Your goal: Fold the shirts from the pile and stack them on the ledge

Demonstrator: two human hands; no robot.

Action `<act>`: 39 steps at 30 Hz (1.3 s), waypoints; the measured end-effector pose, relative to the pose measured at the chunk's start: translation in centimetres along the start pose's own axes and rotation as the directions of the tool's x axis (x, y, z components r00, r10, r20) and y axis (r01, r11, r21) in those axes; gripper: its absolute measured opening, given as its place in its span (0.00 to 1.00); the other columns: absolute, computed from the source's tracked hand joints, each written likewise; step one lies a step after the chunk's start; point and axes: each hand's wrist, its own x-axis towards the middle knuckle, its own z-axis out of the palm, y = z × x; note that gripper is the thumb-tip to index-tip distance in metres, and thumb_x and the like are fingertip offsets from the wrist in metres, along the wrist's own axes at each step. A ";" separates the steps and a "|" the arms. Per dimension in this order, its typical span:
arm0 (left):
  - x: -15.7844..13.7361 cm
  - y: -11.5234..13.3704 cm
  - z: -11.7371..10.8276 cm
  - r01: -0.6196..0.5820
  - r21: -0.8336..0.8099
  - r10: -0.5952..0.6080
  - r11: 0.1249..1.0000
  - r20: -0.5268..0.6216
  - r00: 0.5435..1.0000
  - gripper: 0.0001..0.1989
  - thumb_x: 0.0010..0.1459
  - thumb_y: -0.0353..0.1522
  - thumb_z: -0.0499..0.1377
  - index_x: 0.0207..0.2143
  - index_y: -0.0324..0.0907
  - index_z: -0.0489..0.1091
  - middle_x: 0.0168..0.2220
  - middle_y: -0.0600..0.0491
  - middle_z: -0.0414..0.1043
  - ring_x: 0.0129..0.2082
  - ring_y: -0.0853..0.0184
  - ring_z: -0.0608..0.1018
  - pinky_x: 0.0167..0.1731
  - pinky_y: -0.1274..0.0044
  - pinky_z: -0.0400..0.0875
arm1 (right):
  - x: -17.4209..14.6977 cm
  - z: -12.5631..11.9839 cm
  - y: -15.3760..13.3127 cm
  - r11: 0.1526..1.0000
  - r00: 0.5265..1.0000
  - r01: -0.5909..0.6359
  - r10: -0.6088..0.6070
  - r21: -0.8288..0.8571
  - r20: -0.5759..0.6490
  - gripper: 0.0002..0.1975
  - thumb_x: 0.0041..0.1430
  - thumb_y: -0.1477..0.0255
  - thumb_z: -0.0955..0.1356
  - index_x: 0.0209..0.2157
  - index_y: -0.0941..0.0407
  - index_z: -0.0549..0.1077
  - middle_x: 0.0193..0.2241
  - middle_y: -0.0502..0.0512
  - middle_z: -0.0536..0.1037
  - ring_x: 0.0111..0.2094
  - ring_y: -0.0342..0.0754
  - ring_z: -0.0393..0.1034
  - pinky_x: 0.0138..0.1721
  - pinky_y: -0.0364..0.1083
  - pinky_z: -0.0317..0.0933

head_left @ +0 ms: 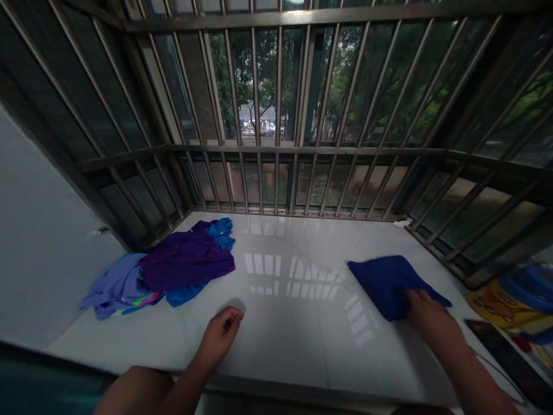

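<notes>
A dark blue folded cloth [382, 282], perhaps a garment, lies flat on the white tiled ledge [285, 334] at the right. My right hand [425, 311] is at its near right edge, fingers bent down on the fabric and closed on it; the fingertips are partly hidden. Over the ledge, left of the middle, my left hand [222, 334] is loosely curled with nothing visible in it. Beyond it at the left sits a loose heap of clothes: a purple garment [185, 262] on top, a lavender one [116, 285] beside it, and bright blue fabric [222, 232] at the back.
Metal window bars [279, 150] enclose the ledge at the back and sides. On the right are a black phone-like slab [510, 360] with a thin cable and a yellow and blue container [510, 300]. A crumpled white scrap [402, 223] lies in the back right corner.
</notes>
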 end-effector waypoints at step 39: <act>-0.2 -0.1 -0.2 -0.055 0.049 0.054 0.997 0.022 0.998 0.17 0.67 0.49 0.59 0.37 0.48 0.81 0.35 0.53 0.84 0.35 0.60 0.84 0.37 0.73 0.79 | -16.2 -26.2 -26.2 0.008 0.883 0.467 0.049 0.884 -0.467 0.09 0.72 0.72 0.70 0.38 0.49 0.67 0.33 0.48 0.69 0.31 0.44 0.66 0.28 0.43 0.61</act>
